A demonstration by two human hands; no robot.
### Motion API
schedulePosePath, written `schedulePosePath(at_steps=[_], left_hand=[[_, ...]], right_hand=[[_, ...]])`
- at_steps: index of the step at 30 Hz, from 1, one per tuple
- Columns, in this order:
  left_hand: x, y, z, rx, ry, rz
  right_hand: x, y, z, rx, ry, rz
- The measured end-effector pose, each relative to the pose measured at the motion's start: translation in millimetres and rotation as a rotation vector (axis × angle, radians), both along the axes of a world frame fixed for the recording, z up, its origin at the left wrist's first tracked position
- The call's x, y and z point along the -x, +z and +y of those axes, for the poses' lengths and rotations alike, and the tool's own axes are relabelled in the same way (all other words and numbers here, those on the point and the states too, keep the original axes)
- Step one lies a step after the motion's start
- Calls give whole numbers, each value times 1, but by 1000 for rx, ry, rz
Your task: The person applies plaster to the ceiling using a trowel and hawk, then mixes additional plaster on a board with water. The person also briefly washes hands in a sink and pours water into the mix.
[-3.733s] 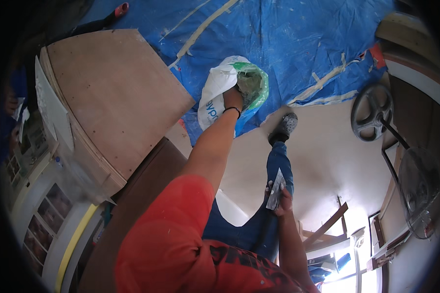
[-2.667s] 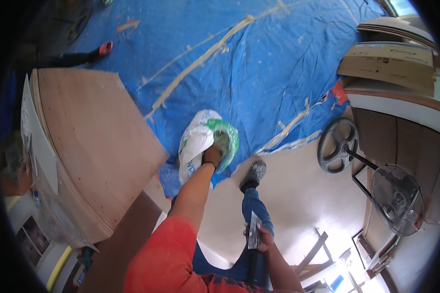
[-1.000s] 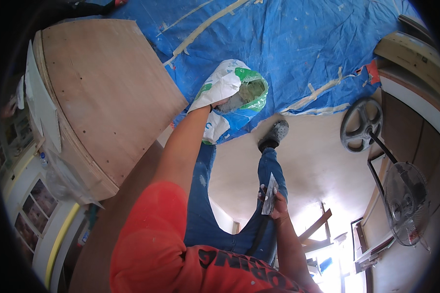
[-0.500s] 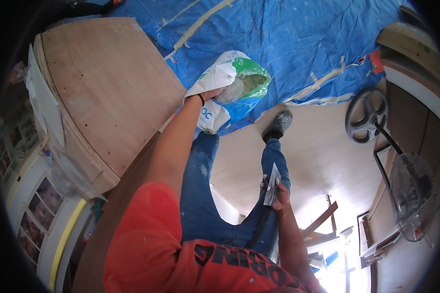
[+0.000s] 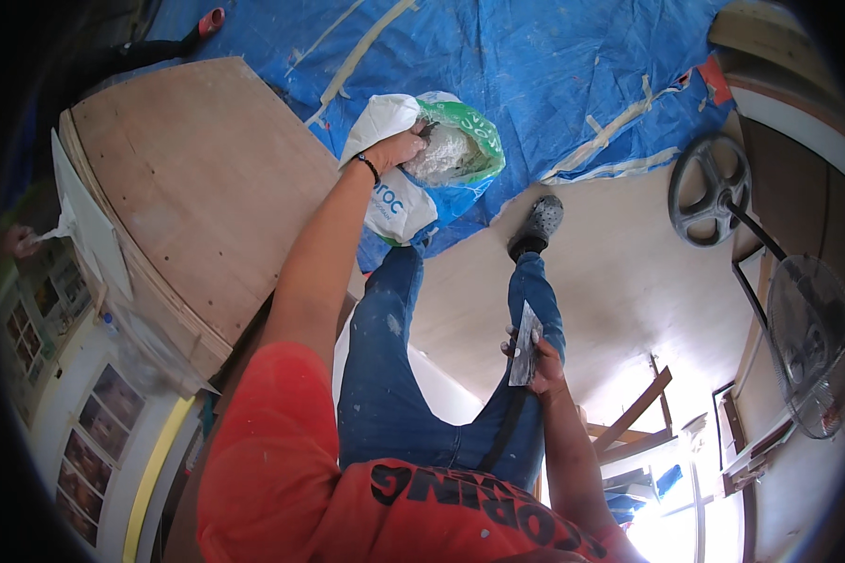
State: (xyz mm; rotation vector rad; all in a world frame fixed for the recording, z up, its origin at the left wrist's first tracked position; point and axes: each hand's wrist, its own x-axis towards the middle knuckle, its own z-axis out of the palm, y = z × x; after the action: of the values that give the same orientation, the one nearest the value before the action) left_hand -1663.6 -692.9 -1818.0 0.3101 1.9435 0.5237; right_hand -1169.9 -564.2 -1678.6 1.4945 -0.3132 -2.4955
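My left hand is closed on the folded white rim of a plastic sack, its fingertips just inside the mouth. The sack is white, green and blue. A clear liner with pale, whitish material shows in its opening. Lower right, beside my thigh, my right hand holds a flat metal putty knife, its blade smeared with pale residue. The grip itself is mostly hidden by my fingers. The knife is well apart from the sack.
A blue tarp with taped seams covers the floor ahead. Left stands a curved wooden panel. A grey round fan base and wire fan cage are at right. Another person's hand and reddish shoe show at far left.
My left hand has shifted up along the sack's rim, so its fingers now show at the mouth, and more of the inside is visible. The right hand still holds the putty knife.
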Motion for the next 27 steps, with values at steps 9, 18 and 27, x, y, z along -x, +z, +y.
schedulePosePath(at_steps=[9,18,27], left_hand=[[-7,18,3,-74,203,-214],[-7,32,-5,5,140,-238],[-9,45,-5,-62,134,-249]], right_hand=[[-1,3,3,57,-45,37],[-2,3,-1,65,-58,57],[26,21,6,-6,153,102]])
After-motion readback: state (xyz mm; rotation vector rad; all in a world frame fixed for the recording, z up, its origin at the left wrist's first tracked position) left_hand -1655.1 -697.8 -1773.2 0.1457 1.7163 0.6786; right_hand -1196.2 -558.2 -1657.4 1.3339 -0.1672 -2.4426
